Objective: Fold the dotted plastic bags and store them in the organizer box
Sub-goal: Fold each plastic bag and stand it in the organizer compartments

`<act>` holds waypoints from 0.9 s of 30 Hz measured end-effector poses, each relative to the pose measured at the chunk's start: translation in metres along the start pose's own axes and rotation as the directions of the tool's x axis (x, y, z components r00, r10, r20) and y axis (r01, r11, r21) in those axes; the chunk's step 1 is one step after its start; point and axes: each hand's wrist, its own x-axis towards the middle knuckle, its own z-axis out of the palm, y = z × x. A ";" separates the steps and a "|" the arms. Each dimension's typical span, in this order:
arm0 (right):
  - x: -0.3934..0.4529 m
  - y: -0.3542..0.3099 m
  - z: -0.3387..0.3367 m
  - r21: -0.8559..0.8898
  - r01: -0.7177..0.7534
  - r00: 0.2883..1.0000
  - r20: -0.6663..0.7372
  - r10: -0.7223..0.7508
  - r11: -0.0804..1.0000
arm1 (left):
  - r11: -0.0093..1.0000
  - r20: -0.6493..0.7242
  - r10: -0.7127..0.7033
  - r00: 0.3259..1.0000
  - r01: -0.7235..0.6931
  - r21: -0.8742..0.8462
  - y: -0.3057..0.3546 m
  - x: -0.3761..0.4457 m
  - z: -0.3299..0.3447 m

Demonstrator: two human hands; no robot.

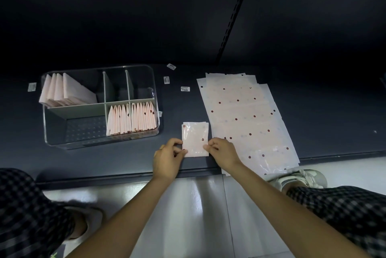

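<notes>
Both hands pinch the folded dotted bag (195, 139) by its near corners, the left hand (167, 159) on one side and the right hand (223, 153) on the other, likely to keep the folds from springing open. It lies flat on the dark shelf (323, 124), between the organizer box (100, 103) and the stack of unfolded bags (246, 119). In the organizer box, folded bags stand upright in three compartments, so this one probably goes in next.
</notes>
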 end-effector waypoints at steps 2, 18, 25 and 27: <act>0.003 -0.003 0.001 -0.052 -0.028 1.000 0.002 0.029 0.998 | 0.999 -0.016 -0.037 0.999 0.037 0.010 0.005 0.001 0.003; 0.013 -0.014 -0.003 -0.112 -0.122 0.989 0.065 0.130 0.986 | 0.555 0.464 0.240 0.853 -0.513 0.655 -0.007 0.035 -0.002; 0.000 -0.021 0.026 -0.639 0.459 0.778 -0.046 -0.626 0.618 | 0.469 0.485 0.248 0.839 -0.542 0.697 -0.013 0.034 -0.002; 0.005 -0.015 0.030 -0.648 0.487 0.826 0.125 -0.549 0.585 | 0.471 0.488 0.249 0.836 -0.545 0.693 -0.013 0.034 -0.002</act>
